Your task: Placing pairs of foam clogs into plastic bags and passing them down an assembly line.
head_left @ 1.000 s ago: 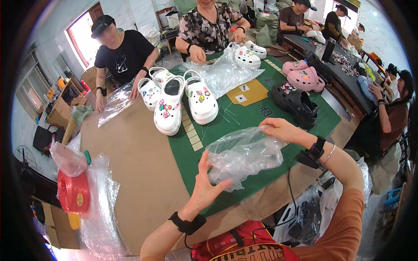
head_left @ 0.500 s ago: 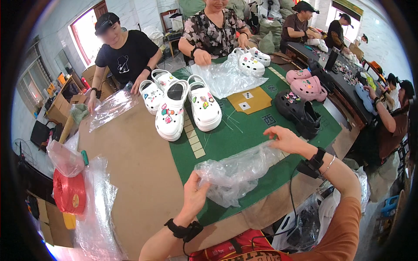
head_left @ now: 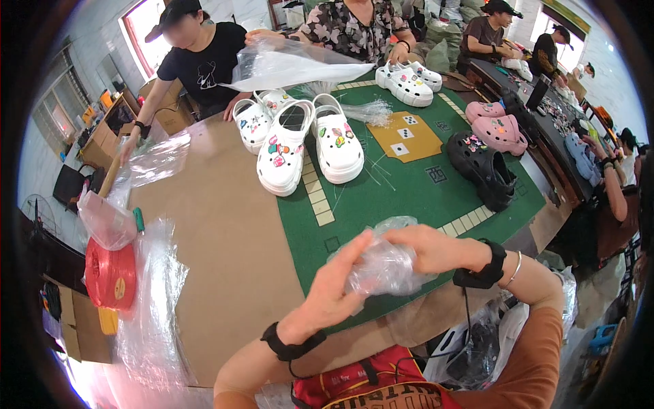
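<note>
A crumpled clear plastic bag [head_left: 385,266] is bunched between my hands above the near edge of the green mat [head_left: 381,204]. My left hand [head_left: 334,290] grips its left side, thumb and fingers pressed round it. From the right and above, my right hand [head_left: 436,249] closes over the other side. Beyond them stand two white clogs with colourful charms, a left one [head_left: 281,160] and a right one [head_left: 338,153], heel straps raised. Another white pair [head_left: 252,127] is partly hidden behind these. Black clogs [head_left: 480,170] and pink clogs [head_left: 501,133] sit at the mat's right.
Flat plastic bags [head_left: 146,300] and a red roll of plastic twine [head_left: 109,276] lie at the left. Across the table a person holds up a clear bag [head_left: 293,65] beside more white clogs [head_left: 407,85]. Another person [head_left: 204,65] reaches toward bags at the left edge.
The bag, spread between my hands before, is now gathered into a bundle as my hands came together. The person opposite has lifted a bag off the mat; the person at left has reached farther left.
</note>
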The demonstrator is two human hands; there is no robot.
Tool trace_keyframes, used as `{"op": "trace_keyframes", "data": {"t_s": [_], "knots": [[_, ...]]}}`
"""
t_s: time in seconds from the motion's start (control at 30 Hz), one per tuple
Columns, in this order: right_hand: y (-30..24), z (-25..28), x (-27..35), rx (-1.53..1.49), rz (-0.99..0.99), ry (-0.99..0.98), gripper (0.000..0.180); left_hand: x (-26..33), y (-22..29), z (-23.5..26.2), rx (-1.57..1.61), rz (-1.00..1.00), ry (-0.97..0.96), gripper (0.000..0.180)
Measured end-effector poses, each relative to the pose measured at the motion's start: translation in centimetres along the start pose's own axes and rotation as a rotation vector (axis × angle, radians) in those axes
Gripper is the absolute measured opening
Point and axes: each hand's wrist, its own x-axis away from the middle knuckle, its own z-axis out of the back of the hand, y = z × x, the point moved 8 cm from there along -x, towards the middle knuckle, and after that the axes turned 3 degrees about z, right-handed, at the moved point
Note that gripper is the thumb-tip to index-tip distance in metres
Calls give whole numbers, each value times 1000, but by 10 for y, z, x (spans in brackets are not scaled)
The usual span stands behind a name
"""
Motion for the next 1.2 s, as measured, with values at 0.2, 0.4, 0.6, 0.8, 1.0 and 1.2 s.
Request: {"op": "trace_keyframes", "data": {"t_s": [0.2, 0.4, 0.6, 0.8, 1.0, 1.2], "knots": [[24, 45, 30, -472, -380, 266, 21, -3, -33, 53, 216, 425, 310, 24], [-11, 9, 81, -623, -365, -230, 45, 12, -30, 76, -16, 351, 409, 9], [-50, -80, 119, -852, -287, -435, 65, 20, -18, 53, -69, 298, 336, 11], [-64, -114, 94, -1337, -294, -64, 56, 33, -3, -13, -76, 356, 135, 15], [-81, -109, 94, -1163, -609, 153, 34, 37, 36, -25, -173, 157, 4, 32], [-42, -85, 108, -1536, -368, 557, 35, 57, 65, -5, 51, 83, -134, 62]]}}
